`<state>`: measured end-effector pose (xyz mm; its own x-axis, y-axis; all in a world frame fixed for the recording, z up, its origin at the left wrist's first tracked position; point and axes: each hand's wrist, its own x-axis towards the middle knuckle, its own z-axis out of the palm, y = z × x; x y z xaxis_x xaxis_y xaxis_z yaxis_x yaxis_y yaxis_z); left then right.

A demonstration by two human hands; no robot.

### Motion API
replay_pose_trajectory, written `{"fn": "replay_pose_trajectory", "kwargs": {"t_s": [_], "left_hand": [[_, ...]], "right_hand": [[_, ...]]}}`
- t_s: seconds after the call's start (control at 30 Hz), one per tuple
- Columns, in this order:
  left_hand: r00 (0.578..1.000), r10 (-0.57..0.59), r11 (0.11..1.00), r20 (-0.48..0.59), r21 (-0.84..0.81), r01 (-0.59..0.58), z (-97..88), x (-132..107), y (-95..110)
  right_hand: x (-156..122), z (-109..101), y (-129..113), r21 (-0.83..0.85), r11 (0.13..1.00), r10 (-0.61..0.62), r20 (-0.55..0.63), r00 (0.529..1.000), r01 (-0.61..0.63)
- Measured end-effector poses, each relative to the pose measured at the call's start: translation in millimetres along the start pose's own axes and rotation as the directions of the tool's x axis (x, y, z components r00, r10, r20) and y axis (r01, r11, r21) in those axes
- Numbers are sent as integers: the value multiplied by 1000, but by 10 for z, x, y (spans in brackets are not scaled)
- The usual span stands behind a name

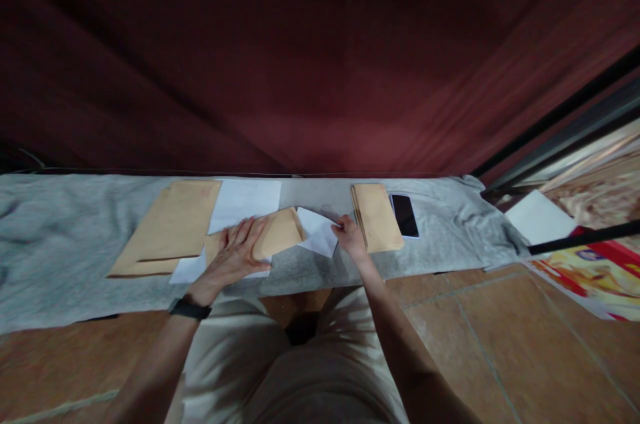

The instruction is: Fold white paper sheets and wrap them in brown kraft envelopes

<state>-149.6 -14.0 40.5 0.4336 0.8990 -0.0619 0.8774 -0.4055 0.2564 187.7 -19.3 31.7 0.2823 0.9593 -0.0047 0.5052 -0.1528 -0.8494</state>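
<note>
1. The right grip [349, 235] is closed, thumb and fingers pinching the right corner of a folded white paper [318, 232].
2. The left grip [239, 252] lies flat, fingers loosely extended and thumb apart, across the brown envelope [280, 231].
3. That envelope lies slanted on the bench [450, 221], which is draped in grey cloth; its right end meets the folded paper, though whether any paper sits inside cannot be told.
4. White sheets [246, 199] lie partly under the envelope, showing behind and in front of it.
5. Left of these, overlapping them, is a stack of larger brown envelopes [173, 224].
6. Just beside the right grip rests a stack of smaller brown envelopes [380, 219], with a phone [405, 215] at its right edge, dark screen up.
</note>
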Motion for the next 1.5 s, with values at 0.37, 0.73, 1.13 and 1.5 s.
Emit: {"fn": "replay_pose_trajectory", "kwargs": {"t_s": [0.37, 0.73, 1.13, 1.5], "left_hand": [[989, -127, 464, -74, -886, -6, -148, 152, 890], [958, -263, 126, 114, -980, 151, 8, 11, 1419], [988, -122, 252, 100, -959, 128, 97, -82, 1336], [967, -194, 978, 166, -42, 203, -109, 170, 315]], "right_hand": [[-411, -744, -139, 615, 772, 116, 113, 987, -161], [-746, -520, -115, 652, 636, 176, 399, 900, -413], [-824, -399, -83, 596, 724, 130, 377, 917, -348], [-763, -359, 245, 610, 720, 278, 182, 943, -330]]}}
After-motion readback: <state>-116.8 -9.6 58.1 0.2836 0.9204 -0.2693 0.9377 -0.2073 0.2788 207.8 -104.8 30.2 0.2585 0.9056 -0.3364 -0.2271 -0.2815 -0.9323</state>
